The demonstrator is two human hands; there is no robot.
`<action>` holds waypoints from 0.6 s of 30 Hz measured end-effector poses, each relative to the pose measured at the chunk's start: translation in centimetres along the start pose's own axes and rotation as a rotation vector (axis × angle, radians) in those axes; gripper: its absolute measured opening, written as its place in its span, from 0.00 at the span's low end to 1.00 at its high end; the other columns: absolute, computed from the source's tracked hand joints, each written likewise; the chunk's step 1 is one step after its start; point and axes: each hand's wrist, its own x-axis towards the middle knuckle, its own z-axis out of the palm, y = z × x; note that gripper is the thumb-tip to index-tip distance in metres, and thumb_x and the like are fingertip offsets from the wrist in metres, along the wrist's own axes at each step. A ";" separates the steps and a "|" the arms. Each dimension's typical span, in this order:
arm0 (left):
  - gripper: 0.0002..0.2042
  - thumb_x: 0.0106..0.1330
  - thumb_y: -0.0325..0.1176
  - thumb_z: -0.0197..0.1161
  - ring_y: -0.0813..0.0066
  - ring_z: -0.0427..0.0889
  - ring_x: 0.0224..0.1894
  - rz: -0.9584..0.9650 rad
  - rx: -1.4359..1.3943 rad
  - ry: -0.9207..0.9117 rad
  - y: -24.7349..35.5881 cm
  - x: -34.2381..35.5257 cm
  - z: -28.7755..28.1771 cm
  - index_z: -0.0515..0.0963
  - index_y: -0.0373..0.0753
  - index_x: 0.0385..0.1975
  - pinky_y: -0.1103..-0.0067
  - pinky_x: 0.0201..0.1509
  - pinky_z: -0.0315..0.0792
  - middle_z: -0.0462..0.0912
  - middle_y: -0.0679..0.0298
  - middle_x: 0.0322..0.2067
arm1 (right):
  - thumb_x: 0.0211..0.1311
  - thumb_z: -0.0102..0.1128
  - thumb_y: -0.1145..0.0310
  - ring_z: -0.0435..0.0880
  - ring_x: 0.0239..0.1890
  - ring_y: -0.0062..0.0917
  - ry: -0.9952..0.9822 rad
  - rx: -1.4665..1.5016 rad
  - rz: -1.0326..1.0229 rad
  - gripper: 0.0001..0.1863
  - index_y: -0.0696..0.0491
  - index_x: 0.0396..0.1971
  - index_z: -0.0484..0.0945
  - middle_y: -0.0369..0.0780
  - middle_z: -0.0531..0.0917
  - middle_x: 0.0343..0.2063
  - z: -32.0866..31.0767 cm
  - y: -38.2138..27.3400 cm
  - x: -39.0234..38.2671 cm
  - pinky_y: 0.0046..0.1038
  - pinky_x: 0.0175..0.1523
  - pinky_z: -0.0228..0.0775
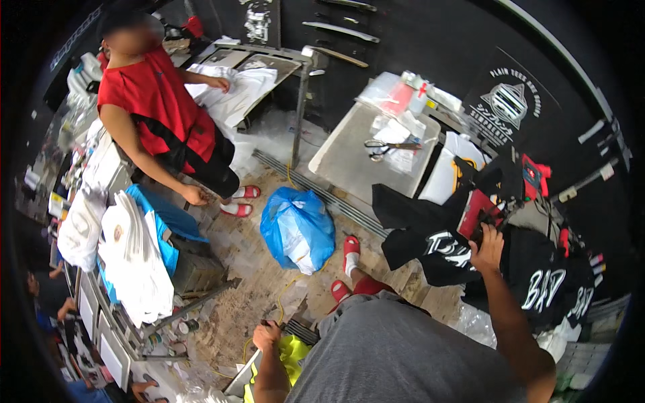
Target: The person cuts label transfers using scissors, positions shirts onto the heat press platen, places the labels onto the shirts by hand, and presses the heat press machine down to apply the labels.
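My right hand [488, 247] reaches out with its fingers extended, touching the near edge of a red-and-black device [476, 213]. Black shirts with white lettering [537, 265] are draped around that device. Low on the left, my left hand [267, 334] is curled closed; a dark bit shows at its fingers, but I cannot make out what it is. Just beside this hand lies a bright yellow-green cloth [293, 354].
A blue plastic bag [297, 225] with white contents sits on the floor ahead. Scissors [393, 145] lie on a grey board [342, 154]. At left, a person in red [158, 94] stands near stacked white shirts [131, 255]. A yellow cord [281, 295] crosses the floor.
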 end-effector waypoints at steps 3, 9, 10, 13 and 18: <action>0.21 0.65 0.48 0.50 0.45 0.85 0.43 0.007 0.024 0.066 0.0 -0.2 0.3 0.82 0.37 0.39 0.57 0.48 0.78 0.86 0.44 0.37 | 0.55 0.66 0.58 0.67 0.58 0.52 -0.008 -0.020 0.026 0.37 0.52 0.65 0.65 0.49 0.70 0.60 -0.3 -0.1 0.1 0.49 0.60 0.60; 0.20 0.65 0.48 0.50 0.45 0.86 0.42 -0.002 0.061 0.057 -1.4 0.9 2.0 0.83 0.39 0.39 0.58 0.48 0.79 0.86 0.45 0.37 | 0.54 0.66 0.57 0.69 0.56 0.50 -0.045 -0.006 0.038 0.37 0.52 0.65 0.66 0.49 0.70 0.60 -0.8 -0.5 0.2 0.47 0.58 0.61; 0.20 0.65 0.48 0.50 0.46 0.86 0.42 -0.032 0.074 0.057 -1.4 1.0 2.4 0.83 0.39 0.39 0.58 0.48 0.79 0.86 0.46 0.37 | 0.54 0.66 0.57 0.69 0.56 0.50 -0.045 -0.006 0.043 0.37 0.52 0.65 0.66 0.49 0.70 0.60 -0.8 -0.4 0.1 0.47 0.58 0.61; 0.22 0.64 0.49 0.51 0.46 0.86 0.42 -0.029 0.058 0.074 -1.1 0.8 2.2 0.84 0.35 0.36 0.58 0.48 0.79 0.86 0.45 0.36 | 0.54 0.66 0.57 0.69 0.55 0.48 -0.029 -0.016 0.029 0.38 0.51 0.65 0.65 0.48 0.70 0.60 -0.5 -0.2 -0.1 0.46 0.57 0.61; 0.22 0.64 0.49 0.51 0.46 0.87 0.41 -0.036 0.031 0.065 -0.4 0.2 1.2 0.84 0.34 0.33 0.59 0.48 0.79 0.86 0.44 0.35 | 0.54 0.67 0.57 0.69 0.56 0.47 -0.003 -0.024 0.029 0.38 0.51 0.65 0.65 0.48 0.70 0.60 -0.5 -0.2 -0.1 0.46 0.57 0.61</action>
